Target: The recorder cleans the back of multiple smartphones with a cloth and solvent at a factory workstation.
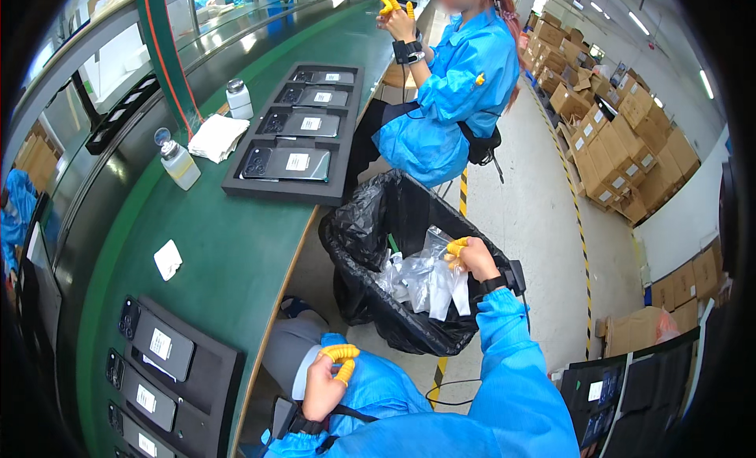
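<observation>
My right hand [476, 259], with yellow finger cots, reaches into a bin lined with a black bag [358, 257]. Its fingers pinch the edge of a clear plastic bag [435, 242], above crumpled clear bags and white scraps [417, 281] in the bin. Over my lap, my left hand [324, 385] is loosely curled, thumb and forefinger apart and nothing between them. To its left on the green bench [213, 245] lies a black foam tray [224, 383] with several dark phones. The closest phone [161, 344] sits tilted across its slot, a white label on its back.
A second foam tray [346, 135] of labelled phones lies farther along the bench. Nearby stand a pump bottle [179, 166], a white bottle [239, 100] and folded white cloths [219, 137]. A co-worker in blue [465, 80] sits beyond the bin. Cardboard boxes [622, 155] are piled at right.
</observation>
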`<state>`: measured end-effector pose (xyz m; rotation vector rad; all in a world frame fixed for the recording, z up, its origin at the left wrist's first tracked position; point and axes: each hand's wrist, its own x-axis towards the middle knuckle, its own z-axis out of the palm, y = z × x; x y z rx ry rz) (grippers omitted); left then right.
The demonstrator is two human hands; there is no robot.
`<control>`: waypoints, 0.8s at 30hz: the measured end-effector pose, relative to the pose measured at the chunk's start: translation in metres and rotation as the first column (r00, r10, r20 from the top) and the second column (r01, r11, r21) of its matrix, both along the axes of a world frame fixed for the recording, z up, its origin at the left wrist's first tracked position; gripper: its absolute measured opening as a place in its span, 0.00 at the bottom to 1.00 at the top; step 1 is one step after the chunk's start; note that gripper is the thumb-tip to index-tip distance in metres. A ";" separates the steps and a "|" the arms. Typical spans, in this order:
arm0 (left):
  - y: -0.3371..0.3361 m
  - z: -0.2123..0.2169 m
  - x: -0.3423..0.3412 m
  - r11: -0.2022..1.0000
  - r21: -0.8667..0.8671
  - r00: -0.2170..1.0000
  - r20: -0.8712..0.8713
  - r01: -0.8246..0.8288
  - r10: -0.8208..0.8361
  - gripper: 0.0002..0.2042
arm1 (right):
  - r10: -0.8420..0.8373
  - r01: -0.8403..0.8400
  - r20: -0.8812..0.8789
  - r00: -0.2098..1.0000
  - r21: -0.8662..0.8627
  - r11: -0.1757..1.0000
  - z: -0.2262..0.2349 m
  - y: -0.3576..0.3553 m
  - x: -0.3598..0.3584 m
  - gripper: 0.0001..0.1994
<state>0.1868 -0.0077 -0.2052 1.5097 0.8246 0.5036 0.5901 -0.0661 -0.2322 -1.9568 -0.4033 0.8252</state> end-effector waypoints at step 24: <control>0.003 0.006 0.001 0.992 0.057 0.994 -0.024 0.110 -0.109 0.10 | 0.567 -0.412 0.364 0.739 -0.422 0.808 0.074 -0.048 -0.020 0.27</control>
